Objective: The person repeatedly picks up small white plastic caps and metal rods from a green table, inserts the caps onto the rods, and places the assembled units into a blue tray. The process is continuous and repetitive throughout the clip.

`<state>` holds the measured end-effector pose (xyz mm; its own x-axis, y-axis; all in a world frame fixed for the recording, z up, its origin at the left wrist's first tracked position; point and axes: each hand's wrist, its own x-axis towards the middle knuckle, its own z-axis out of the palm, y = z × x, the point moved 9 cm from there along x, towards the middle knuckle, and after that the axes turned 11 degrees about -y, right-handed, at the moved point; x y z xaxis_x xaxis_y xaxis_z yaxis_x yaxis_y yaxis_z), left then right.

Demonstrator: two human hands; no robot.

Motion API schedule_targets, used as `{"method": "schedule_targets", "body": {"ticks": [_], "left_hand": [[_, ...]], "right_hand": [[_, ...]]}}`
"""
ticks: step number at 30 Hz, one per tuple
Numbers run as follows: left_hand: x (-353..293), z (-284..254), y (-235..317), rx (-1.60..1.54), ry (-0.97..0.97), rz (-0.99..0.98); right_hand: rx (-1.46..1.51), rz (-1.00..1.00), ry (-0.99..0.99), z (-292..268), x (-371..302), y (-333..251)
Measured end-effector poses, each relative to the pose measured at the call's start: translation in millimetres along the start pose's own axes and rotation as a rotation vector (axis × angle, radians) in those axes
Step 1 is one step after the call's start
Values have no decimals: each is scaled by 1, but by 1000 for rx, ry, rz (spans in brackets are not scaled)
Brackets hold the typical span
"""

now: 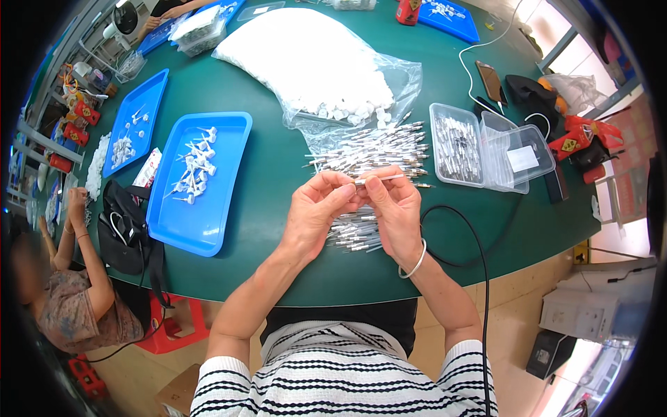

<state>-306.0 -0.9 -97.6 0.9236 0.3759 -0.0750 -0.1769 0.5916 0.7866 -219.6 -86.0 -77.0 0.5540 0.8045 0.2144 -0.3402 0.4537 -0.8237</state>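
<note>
— What do you see at the hands?

— I see my left hand (314, 212) and my right hand (394, 208) raised together over the green counter (278, 167). The fingers of both hands are pressed together on one thin metal pin (379, 179): the right fingers pinch its middle, and the left fingers pinch the end that points to the left. The pin lies almost level between them.

— Where is this pin compared with the others?

— It is above the pile of metal pins (379, 149), which spreads on the counter just behind and under the hands. Some pins also lie below the hands, near the counter edge.

— And around it?

— Behind the pile lies a clear bag of small white parts (306, 59), touching the pile. To the right stands a clear plastic box (456, 146) with more metal pieces inside. To the left, well apart, is a blue tray (233, 132) with small white assembled pieces. A black cable (479, 243) curves beside my right wrist, which wears a silver bangle (415, 264). Another person (69, 292) sits at the far left.
</note>
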Motion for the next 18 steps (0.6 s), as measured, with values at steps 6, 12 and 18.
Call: {"method": "schedule_targets", "body": {"ticks": [6, 12, 18], "left_hand": [[1, 1, -5, -88, 1, -24], [1, 0, -6, -224, -21, -76], [2, -4, -7, -250, -47, -125]], "right_hand": [[60, -13, 26, 0, -1, 3], [-128, -122, 14, -6, 0, -15], [-587, -263, -18, 3, -2, -47]]}}
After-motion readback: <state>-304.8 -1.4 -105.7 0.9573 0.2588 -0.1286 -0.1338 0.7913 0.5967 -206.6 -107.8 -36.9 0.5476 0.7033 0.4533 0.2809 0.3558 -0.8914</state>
